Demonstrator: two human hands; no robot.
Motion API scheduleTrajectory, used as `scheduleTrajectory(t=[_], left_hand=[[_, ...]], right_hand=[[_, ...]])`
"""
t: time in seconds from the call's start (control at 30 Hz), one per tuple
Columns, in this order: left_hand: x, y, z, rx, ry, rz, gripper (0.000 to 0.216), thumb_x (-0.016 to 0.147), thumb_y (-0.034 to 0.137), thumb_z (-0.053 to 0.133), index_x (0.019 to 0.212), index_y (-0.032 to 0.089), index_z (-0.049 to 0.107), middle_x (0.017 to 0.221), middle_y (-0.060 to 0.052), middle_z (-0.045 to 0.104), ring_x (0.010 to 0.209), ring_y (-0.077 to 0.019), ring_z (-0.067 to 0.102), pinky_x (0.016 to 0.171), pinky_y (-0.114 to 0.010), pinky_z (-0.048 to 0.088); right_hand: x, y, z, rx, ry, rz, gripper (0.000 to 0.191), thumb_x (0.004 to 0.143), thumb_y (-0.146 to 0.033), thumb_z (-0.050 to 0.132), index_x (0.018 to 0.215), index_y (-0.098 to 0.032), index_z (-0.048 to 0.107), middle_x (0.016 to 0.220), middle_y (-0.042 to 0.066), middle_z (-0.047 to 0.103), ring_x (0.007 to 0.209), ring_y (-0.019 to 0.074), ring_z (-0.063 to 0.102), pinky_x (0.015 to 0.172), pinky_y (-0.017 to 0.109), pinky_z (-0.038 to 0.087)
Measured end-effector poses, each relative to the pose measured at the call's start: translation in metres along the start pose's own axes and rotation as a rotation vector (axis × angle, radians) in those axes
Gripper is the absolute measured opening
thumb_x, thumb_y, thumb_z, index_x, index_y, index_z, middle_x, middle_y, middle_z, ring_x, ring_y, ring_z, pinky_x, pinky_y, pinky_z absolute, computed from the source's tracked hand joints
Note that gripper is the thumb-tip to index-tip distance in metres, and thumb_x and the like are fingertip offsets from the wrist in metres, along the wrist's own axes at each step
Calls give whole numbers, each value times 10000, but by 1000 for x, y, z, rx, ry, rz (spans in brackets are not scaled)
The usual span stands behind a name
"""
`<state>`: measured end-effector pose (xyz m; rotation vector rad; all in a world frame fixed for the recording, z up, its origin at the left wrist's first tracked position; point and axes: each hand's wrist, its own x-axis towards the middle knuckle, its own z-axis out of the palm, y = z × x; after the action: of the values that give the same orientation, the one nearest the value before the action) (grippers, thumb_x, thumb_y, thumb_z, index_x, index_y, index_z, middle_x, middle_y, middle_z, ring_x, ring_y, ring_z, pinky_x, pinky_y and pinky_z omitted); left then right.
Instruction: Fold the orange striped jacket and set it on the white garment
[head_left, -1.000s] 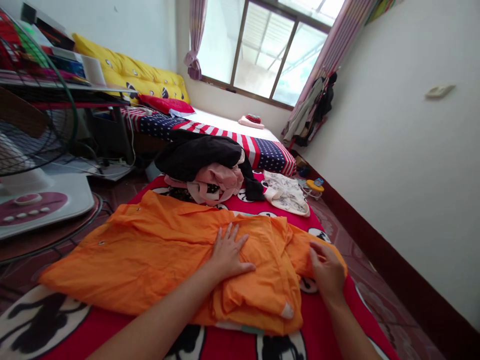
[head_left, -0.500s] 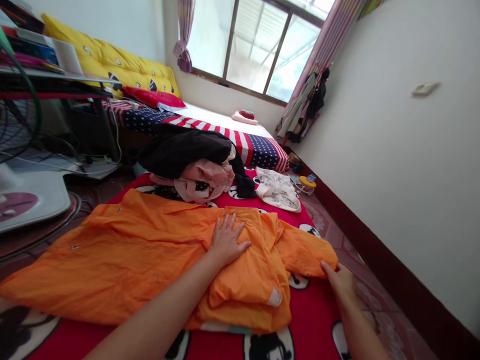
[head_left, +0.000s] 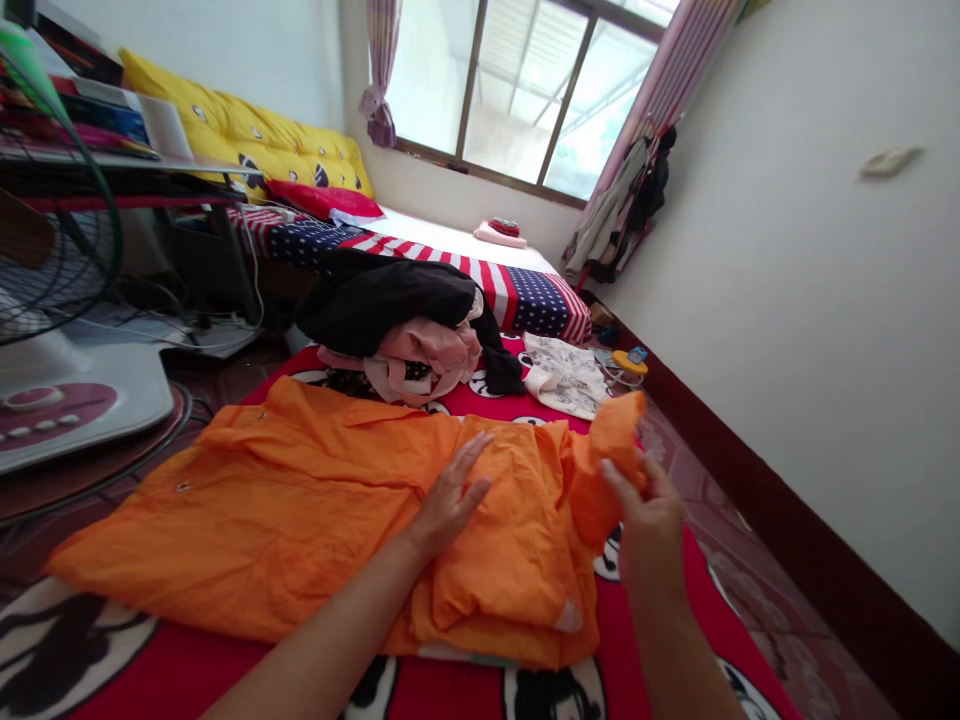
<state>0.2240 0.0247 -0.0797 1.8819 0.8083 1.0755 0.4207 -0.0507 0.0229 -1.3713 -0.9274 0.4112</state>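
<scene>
My left hand (head_left: 446,505) lies on the orange garment (head_left: 300,510) with its fingers stretched out and the thumb held apart, gripping nothing; how hard it presses I cannot tell. The garment spreads flat away to the left of that hand, while under and just right of it the cloth is folded into a thicker, layered part. My right hand (head_left: 652,500) pinches a narrow orange flap (head_left: 611,440) of the same garment between thumb and fingers, holding it raised and bent up off the red blanket (head_left: 619,640), which shows beneath and around both my hands. Beyond my left hand sits a heap with a black garment (head_left: 390,300) draped over pink clothes (head_left: 431,350). A white patterned garment (head_left: 566,375) lies just past the raised flap, beyond my right hand. Well off to the left of my left hand stands a fan (head_left: 82,400), and farther ahead of both hands is a bed (head_left: 420,232).
</scene>
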Motion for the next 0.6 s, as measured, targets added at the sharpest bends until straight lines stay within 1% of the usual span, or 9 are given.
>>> scheduleTrajectory(t=[0.03, 0.1, 0.17, 0.23, 0.27, 0.33, 0.47, 0.53, 0.6], left_hand=[[-1, -2, -4, -162, 69, -29, 685, 922, 615, 292, 1492, 239, 244, 1532, -121, 314, 1363, -249, 372, 1114, -418, 313], [-2, -9, -11, -412, 161, -127, 745, 901, 659, 278, 1508, 244, 157, 1510, -144, 341, 1268, -256, 486, 1014, -396, 428], [-1, -15, -15, -513, 204, -229, 821, 858, 643, 429, 1508, 255, 112, 1466, -156, 394, 1133, -238, 582, 919, -363, 487], [1, -20, -15, -494, 241, -288, 909, 774, 511, 633, 1497, 238, 154, 1346, -143, 500, 979, -193, 631, 851, -322, 506], [2, -21, -14, -462, 255, -301, 912, 735, 427, 685, 1484, 218, 208, 1242, -120, 558, 900, -167, 636, 819, -303, 509], [5, -23, -11, -399, 260, -306, 808, 717, 316, 675, 1437, 185, 330, 1009, -52, 601, 767, -129, 615, 758, -273, 505], [8, -20, -8, -341, 280, -276, 649, 725, 244, 619, 1353, 176, 469, 784, 30, 513, 649, -98, 550, 684, -233, 475], [7, -18, -8, -349, 310, -278, 659, 716, 233, 620, 1356, 175, 469, 736, 53, 463, 621, -88, 526, 656, -213, 456], [7, -17, -9, -368, 324, -282, 682, 717, 227, 615, 1375, 171, 445, 719, 64, 437, 610, -81, 515, 643, -198, 443]], right_hand=[[-16, 0, 17, -114, -151, -72, 378, 744, -384, 679, 1062, -187, 631, 1361, 117, 530, 1210, 282, 537, 1008, 431, 456], [-47, 9, 46, -312, -440, -148, 500, 743, -344, 690, 1209, -192, 589, 1474, 123, 409, 1348, 292, 389, 1106, 459, 339], [-72, 21, 63, -401, -644, -168, 560, 748, -288, 684, 1286, -202, 553, 1452, 122, 444, 1360, 283, 377, 1126, 484, 299], [-86, 30, 65, -380, -736, -191, 418, 795, -247, 627, 1212, -216, 616, 1371, 105, 540, 1301, 260, 462, 1097, 465, 350], [-87, 32, 61, -350, -726, -203, 323, 825, -235, 587, 1140, -224, 656, 1322, 94, 583, 1256, 245, 510, 1071, 443, 388], [-79, 35, 44, -304, -601, -220, 232, 865, -225, 519, 1021, -231, 690, 1233, 85, 638, 1165, 222, 577, 1013, 408, 443], [-38, 50, -4, -384, -291, -240, 231, 831, -198, 499, 979, -225, 675, 1141, 86, 666, 1112, 235, 585, 1000, 451, 430], [-19, 62, -22, -445, -289, -238, 295, 784, -188, 527, 1044, -220, 664, 1148, 86, 661, 1111, 244, 578, 982, 460, 438], [-8, 72, -33, -486, -365, -202, 337, 755, -205, 571, 1078, -216, 665, 1114, 86, 676, 1062, 248, 599, 932, 446, 469]])
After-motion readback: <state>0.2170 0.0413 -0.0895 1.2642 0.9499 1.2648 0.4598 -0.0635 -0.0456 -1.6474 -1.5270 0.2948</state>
